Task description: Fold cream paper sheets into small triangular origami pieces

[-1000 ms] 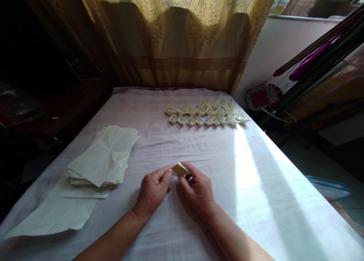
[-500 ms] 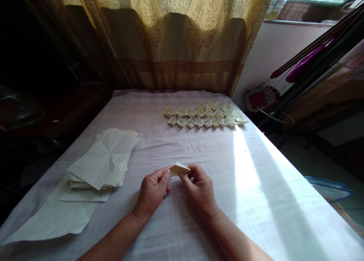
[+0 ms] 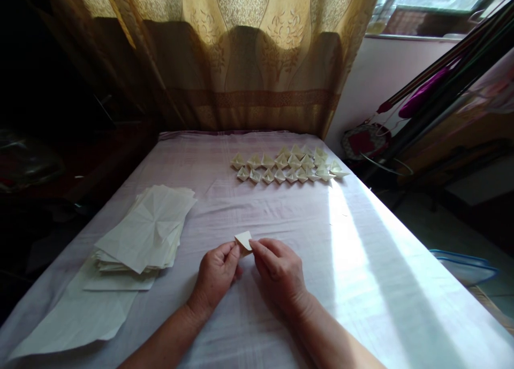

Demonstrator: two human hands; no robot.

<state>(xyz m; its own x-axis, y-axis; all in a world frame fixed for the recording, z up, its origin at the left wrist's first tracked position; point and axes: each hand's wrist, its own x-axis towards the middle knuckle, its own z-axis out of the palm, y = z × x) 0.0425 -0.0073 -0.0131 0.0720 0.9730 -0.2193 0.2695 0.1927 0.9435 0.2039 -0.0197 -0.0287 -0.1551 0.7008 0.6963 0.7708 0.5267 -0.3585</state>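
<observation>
Far left, near edge of bench (image 3: 225,208), covered in a pale lilac cloth: one large loose sheet (image 3: 76,315) lying flat, a corner running under the pile beside it. Just right and slightly farther back: stack of paper sheets (image 3: 144,232), cream-white, top sheets creased in a star of fold lines and skewed out of square.

Centre, near edge: left hand (image 3: 214,275), back of hand up, heel resting on the cloth. Thumb and forefinger closed on the left side of a small folded paper piece (image 3: 243,241). The piece is cream, triangular, point up, held just above the cloth between the two hands. Right hand (image 3: 279,275) meets it from the other side, forefinger and thumb pinched on its right edge; the other fingers are curled under. Fingertips of both hands nearly touch at the paper.

Far side of bench, centre to right: cluster of small folded paper shapes (image 3: 287,165), same cream paper, set in two rough rows, touching or just beside each other, well apart from the hands.

Right half of the cloth: broad band of sunlight running from the cluster toward the near edge. Behind the bench: patterned gold curtain (image 3: 257,63). Far right, off the bench and low: blue-rimmed container (image 3: 466,264), only partly in view. Above it, dark rods (image 3: 450,74) lean across the corner.
</observation>
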